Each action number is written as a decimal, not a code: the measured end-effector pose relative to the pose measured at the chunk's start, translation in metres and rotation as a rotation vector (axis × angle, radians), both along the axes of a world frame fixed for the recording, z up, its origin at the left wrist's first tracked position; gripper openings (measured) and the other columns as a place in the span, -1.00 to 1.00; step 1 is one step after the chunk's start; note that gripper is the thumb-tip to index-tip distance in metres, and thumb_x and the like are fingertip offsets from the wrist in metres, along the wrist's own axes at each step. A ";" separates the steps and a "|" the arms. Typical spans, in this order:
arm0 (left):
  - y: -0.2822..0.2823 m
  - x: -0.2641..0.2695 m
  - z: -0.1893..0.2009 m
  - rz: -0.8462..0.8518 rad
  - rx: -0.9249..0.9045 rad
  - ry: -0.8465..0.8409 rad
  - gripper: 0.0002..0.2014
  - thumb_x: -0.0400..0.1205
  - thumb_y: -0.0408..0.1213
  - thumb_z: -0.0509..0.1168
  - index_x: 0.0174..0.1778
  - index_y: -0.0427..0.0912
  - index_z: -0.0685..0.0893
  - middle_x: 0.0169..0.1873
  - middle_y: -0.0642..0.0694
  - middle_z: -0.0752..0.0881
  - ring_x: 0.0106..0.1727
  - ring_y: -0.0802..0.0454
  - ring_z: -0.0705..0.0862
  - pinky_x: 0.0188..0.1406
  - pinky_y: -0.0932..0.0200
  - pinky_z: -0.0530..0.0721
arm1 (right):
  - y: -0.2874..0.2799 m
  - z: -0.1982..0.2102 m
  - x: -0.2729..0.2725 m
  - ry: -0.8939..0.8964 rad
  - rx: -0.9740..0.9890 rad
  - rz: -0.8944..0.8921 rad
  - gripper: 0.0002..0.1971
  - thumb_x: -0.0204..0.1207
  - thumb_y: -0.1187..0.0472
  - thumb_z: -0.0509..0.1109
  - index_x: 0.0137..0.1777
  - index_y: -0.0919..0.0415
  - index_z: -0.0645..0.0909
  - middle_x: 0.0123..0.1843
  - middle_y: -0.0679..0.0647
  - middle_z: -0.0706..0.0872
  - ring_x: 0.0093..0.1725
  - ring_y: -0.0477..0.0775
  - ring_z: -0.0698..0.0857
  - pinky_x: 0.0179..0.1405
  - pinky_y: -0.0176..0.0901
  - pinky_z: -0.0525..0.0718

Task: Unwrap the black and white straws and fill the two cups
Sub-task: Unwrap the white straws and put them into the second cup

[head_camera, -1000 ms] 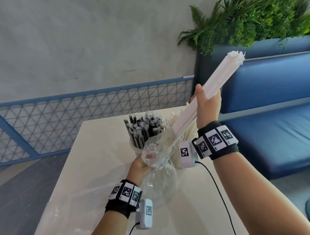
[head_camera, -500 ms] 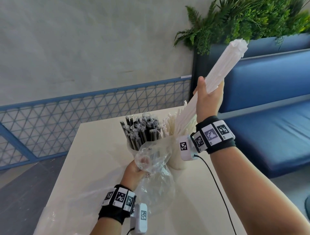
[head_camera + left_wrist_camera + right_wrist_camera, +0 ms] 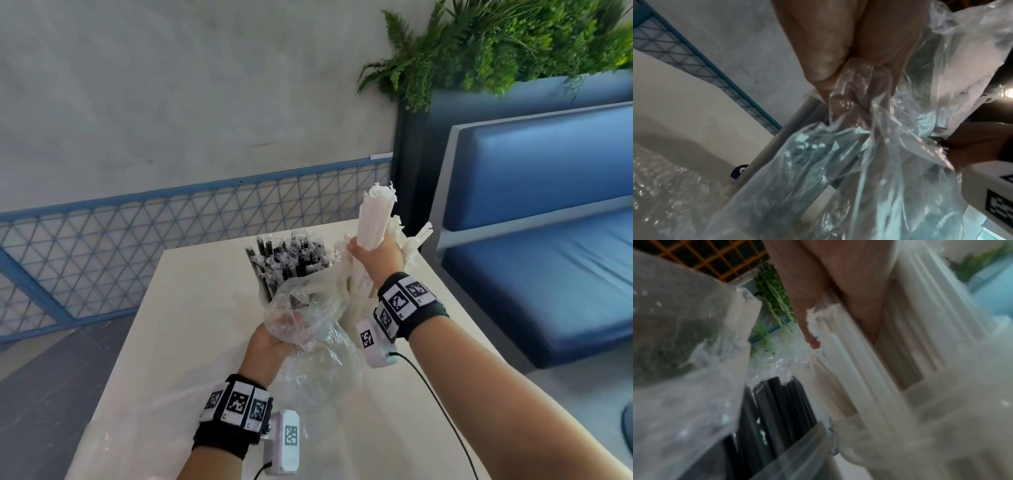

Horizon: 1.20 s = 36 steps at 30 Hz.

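My right hand (image 3: pixel 371 251) grips a thick bundle of white straws (image 3: pixel 375 219), held nearly upright with its lower end down among other white straws (image 3: pixel 412 240) in the right cup, which is mostly hidden. My left hand (image 3: pixel 274 337) pinches an empty clear plastic bag (image 3: pixel 308 308) just in front of the cups. In the left wrist view the bag (image 3: pixel 869 146) hangs crumpled from the fingers (image 3: pixel 818 68). Black straws (image 3: pixel 291 260) in clear wrappers fill the left cup. The blurred right wrist view shows the white straws (image 3: pixel 910 337) and black straws (image 3: pixel 781 402).
The cups stand near the far end of a cream table (image 3: pixel 191 308). More clear plastic wrap (image 3: pixel 113 442) lies at the table's near left. A blue bench seat (image 3: pixel 548 274) runs along the right, a planter with greenery (image 3: pixel 513 44) behind it, and a blue mesh railing (image 3: pixel 137 240) lies beyond.
My right hand has swung the white straw bundle from a raised slant out of the bag down to near upright into the right cup. The left hand still holds the emptied bag.
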<state>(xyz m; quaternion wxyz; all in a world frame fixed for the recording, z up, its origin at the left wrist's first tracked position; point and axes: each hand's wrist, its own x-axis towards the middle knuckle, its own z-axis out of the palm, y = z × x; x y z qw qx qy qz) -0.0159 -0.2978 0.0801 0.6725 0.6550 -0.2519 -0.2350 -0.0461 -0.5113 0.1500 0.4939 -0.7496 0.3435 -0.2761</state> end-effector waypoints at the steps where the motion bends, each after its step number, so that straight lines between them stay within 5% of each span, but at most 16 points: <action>1: 0.001 0.001 -0.002 0.001 0.000 0.004 -0.63 0.20 -0.57 0.36 -0.35 0.07 0.75 -0.35 0.15 0.80 -0.22 0.24 0.75 -0.12 0.01 0.72 | -0.001 0.002 0.000 -0.020 -0.024 -0.010 -0.78 0.42 0.12 0.46 -0.05 0.20 0.55 -0.29 -0.06 0.60 -0.18 0.06 0.61 -0.24 -0.15 0.56; 5: 0.003 0.000 0.002 -0.015 -0.034 0.049 -0.75 0.21 -0.37 0.44 -0.38 0.13 0.75 -0.36 0.09 0.79 -0.23 0.00 0.71 -0.14 -0.06 0.67 | 0.005 0.020 0.000 -0.319 -0.098 -0.070 -0.75 0.41 0.15 0.42 0.05 0.16 0.51 -0.24 -0.09 0.59 -0.20 -0.03 0.61 -0.19 -0.20 0.61; 8: 0.004 -0.002 0.005 0.016 -0.056 0.091 -0.65 0.37 -0.62 0.38 -0.35 0.01 0.70 -0.29 0.06 0.78 -0.10 -0.09 0.72 -0.13 -0.05 0.75 | 0.005 0.010 0.002 -0.281 -0.077 -0.009 -0.86 0.50 0.12 0.32 -0.02 0.16 0.55 -0.16 0.06 0.67 -0.14 0.08 0.66 -0.04 0.00 0.64; 10: 0.004 -0.001 0.001 0.050 -0.089 0.125 -0.67 0.41 -0.74 0.30 -0.19 -0.18 0.64 -0.08 -0.17 0.76 0.05 -0.23 0.71 -0.12 0.00 0.80 | 0.005 -0.006 0.000 -0.208 -0.035 0.009 -0.86 0.51 0.13 0.34 -0.07 0.21 0.55 -0.23 0.04 0.65 -0.17 0.10 0.66 -0.02 0.09 0.67; 12: 0.005 -0.002 0.001 0.077 -0.095 0.147 -0.72 0.36 -0.62 0.37 -0.12 -0.22 0.59 0.05 -0.35 0.68 0.13 -0.33 0.68 -0.11 -0.01 0.79 | 0.010 -0.017 -0.005 -0.126 -0.026 0.040 -0.78 0.50 0.11 0.37 -0.01 0.27 0.55 -0.25 -0.01 0.64 -0.13 0.10 0.66 0.05 0.11 0.67; 14: 0.008 -0.004 0.002 0.096 -0.128 0.168 -0.73 0.28 -0.46 0.44 -0.16 -0.16 0.59 -0.01 -0.31 0.68 0.07 -0.30 0.69 -0.13 0.00 0.78 | 0.018 -0.019 -0.011 -0.071 -0.087 0.087 -0.65 0.48 0.08 0.40 0.18 0.24 0.50 -0.02 0.07 0.67 0.08 0.13 0.63 0.23 0.13 0.59; 17: 0.017 -0.005 0.008 0.109 -0.190 0.148 -0.64 0.21 -0.32 0.51 -0.15 -0.15 0.54 -0.13 -0.25 0.68 -0.07 -0.18 0.70 -0.12 -0.04 0.73 | 0.031 -0.010 -0.033 -0.151 -0.235 0.069 -0.22 0.43 0.04 0.47 0.54 0.22 0.16 0.52 0.15 0.31 0.54 0.06 0.26 0.56 -0.12 0.22; 19: 0.024 -0.006 0.009 0.152 -0.238 0.179 -0.67 0.29 -0.41 0.49 -0.15 -0.14 0.50 -0.23 -0.17 0.73 -0.15 -0.12 0.73 -0.17 0.03 0.75 | 0.045 -0.009 -0.054 -0.343 -0.443 0.024 -0.28 0.44 0.09 0.46 0.51 0.30 0.22 0.46 0.11 0.30 0.49 -0.15 0.24 0.52 -0.43 0.15; 22: 0.034 -0.006 0.007 0.196 -0.329 0.225 -0.68 0.29 -0.21 0.51 -0.18 -0.08 0.51 -0.29 -0.04 0.76 -0.16 -0.06 0.77 -0.15 0.09 0.77 | 0.059 -0.033 -0.079 -0.454 -0.586 0.035 -0.52 0.46 0.07 0.37 0.30 0.31 0.43 0.28 0.07 0.41 0.34 -0.29 0.37 0.41 -0.48 0.31; 27: 0.046 -0.009 -0.003 0.284 -0.445 0.264 -0.89 0.45 -0.18 0.39 -0.23 0.03 0.57 -0.30 -0.01 0.78 -0.18 0.02 0.77 -0.10 0.09 0.76 | 0.069 -0.086 -0.100 -0.102 -0.064 0.321 -0.48 0.38 -0.19 0.41 0.24 0.02 0.40 0.25 -0.03 0.51 0.25 -0.09 0.56 0.17 -0.17 0.59; 30: 0.053 -0.012 -0.009 0.296 -0.467 0.340 -0.48 0.12 0.06 0.61 -0.12 0.01 0.55 -0.24 -0.01 0.79 -0.14 0.00 0.78 -0.13 0.11 0.77 | 0.079 -0.102 -0.101 0.056 0.273 0.586 -0.40 0.38 -0.21 0.41 0.36 -0.02 0.37 0.33 -0.05 0.60 0.25 -0.04 0.64 0.17 -0.06 0.67; 32: 0.055 -0.017 -0.017 0.388 -0.431 0.362 -0.35 0.03 0.07 0.65 0.00 0.05 0.59 -0.12 -0.08 0.78 -0.10 -0.05 0.78 -0.13 0.09 0.78 | 0.090 -0.107 -0.098 0.034 0.381 0.627 -0.63 0.49 0.01 0.39 0.27 -0.04 0.45 0.17 -0.04 0.71 0.19 0.01 0.69 0.07 -0.06 0.66; 34: 0.058 -0.021 -0.020 0.610 -0.334 0.313 -0.08 0.10 -0.10 0.67 0.34 -0.02 0.34 0.23 -0.22 0.61 0.15 -0.16 0.70 0.05 -0.04 0.75 | 0.098 -0.107 -0.093 0.010 0.406 0.584 -0.78 0.57 0.25 0.32 0.16 -0.01 0.49 -0.02 -0.03 0.73 0.12 0.06 0.73 0.02 -0.03 0.62; 36: 0.067 -0.022 -0.022 0.880 -0.154 0.082 0.04 0.24 -0.33 0.61 0.48 -0.06 0.03 0.45 -0.24 0.27 0.37 -0.12 0.45 0.33 -0.12 0.56 | 0.104 -0.105 -0.089 0.015 0.394 0.579 -0.77 0.60 0.32 0.24 0.12 -0.03 0.48 -0.11 -0.02 0.66 0.08 0.00 0.76 0.02 -0.01 0.62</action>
